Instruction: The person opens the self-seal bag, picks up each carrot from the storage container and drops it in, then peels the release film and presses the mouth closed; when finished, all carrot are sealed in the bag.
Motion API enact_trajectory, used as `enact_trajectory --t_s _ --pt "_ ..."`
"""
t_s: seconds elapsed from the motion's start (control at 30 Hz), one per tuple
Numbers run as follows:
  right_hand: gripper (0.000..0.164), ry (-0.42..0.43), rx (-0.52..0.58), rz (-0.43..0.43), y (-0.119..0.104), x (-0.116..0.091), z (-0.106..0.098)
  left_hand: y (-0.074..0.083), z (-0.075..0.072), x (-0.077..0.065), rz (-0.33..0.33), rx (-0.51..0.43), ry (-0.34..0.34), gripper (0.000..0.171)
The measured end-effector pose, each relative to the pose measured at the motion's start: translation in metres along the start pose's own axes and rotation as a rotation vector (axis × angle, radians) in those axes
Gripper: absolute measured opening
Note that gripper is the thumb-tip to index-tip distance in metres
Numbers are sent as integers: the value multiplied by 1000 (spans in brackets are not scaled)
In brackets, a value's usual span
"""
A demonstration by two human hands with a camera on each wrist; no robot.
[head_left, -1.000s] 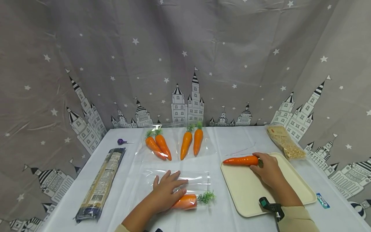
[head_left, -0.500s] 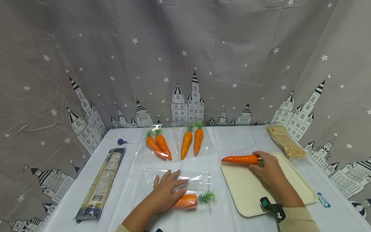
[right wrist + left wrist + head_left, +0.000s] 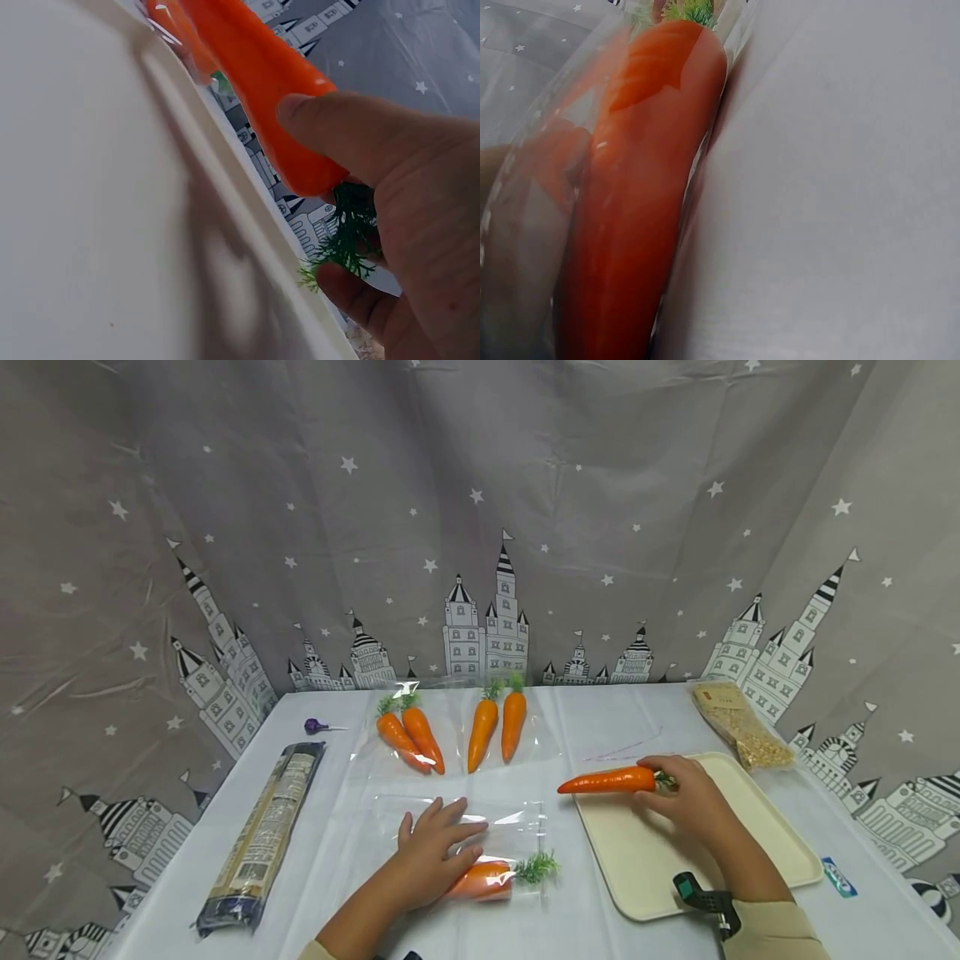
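Note:
In the head view my left hand (image 3: 429, 864) lies with spread fingers over a clear plastic bag (image 3: 525, 821) at the front of the table. Inside that bag is an orange carrot (image 3: 480, 881) with a feathery green top, its tip end hidden by the hand; the left wrist view shows this bagged carrot (image 3: 649, 165) up close. My right hand (image 3: 690, 797) grips a second carrot (image 3: 607, 780) near its green leaves, thumb against its side in the right wrist view. This carrot points left, above the cream tray (image 3: 630, 868) and past its left edge.
Two clear bags hold a pair of carrots (image 3: 422, 739) and another pair of carrots (image 3: 483, 735) at the back. On the left are a long noodle-like packet (image 3: 262, 835) and a purple lollipop (image 3: 313, 726). A grain bag (image 3: 738, 727) and small blue packet (image 3: 837, 877) flank the tray.
My right hand has shifted left with the carrot, whose tip now extends beyond the tray's left edge. My left hand has stayed in place on the bag.

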State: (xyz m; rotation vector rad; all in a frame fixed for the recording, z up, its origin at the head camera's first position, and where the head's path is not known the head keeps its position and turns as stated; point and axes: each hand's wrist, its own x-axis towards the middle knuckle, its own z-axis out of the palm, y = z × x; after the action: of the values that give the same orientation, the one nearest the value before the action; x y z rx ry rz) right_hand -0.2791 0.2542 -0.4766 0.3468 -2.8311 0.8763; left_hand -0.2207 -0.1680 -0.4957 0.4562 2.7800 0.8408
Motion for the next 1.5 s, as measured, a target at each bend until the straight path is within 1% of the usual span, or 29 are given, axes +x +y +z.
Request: enact_trajectory --t_s 0.13,0.4,0.7,1.1,1.33,1.5 --pt "50 -11 25 -42 -4 -2 0 0 0 0 -2 0 1 41" --pt "47 -69 55 -110 -13 -6 3 -1 0 0 -12 -3 -4 41" --pt "46 -106 53 -106 -20 -6 8 1 0 1 -9 2 -4 42" --pt "44 -141 40 -130 -28 -5 19 1 1 3 -19 11 -8 42" --pt "44 -163 66 -131 -40 -6 27 1 2 3 -28 11 -12 42" --pt "43 -176 69 -160 -52 -8 33 0 3 3 -29 10 -13 41"
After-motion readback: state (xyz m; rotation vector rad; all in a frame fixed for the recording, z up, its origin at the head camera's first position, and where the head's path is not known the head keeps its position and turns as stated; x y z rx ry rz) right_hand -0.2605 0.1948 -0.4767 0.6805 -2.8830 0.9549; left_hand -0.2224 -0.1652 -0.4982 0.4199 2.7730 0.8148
